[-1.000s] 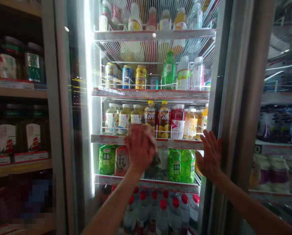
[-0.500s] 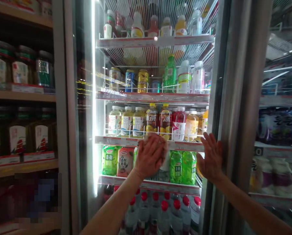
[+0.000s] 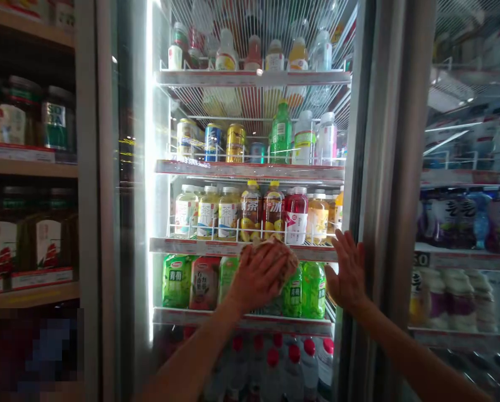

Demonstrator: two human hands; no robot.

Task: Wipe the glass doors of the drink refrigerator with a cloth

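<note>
My left hand (image 3: 256, 276) lies over a crumpled beige-pink cloth (image 3: 290, 263), holding it against the glass door of a lit drinks cooler. The palm side is hidden, and the cloth shows past the fingertips. To the right, my right hand (image 3: 347, 273) is open, its fingers stretched upward and the palm toward the door's right edge, near the metal frame (image 3: 390, 223). Behind the glass, beside the cloth, stand green bottles (image 3: 313, 290) and, just above, dark bottles with yellow caps (image 3: 274, 211).
Wire shelves with bottles and cans (image 3: 236, 142) fill the cooler; red-capped bottles (image 3: 294, 368) stand at the bottom. Left of it, a wooden shelf (image 3: 27, 166) carries large jars (image 3: 13, 114). Another cooler section with bottles (image 3: 461, 301) is on the right.
My left hand and the cloth have slid right and slightly down across the glass. My right hand stays by the door edge. The view has turned a little to the right.
</note>
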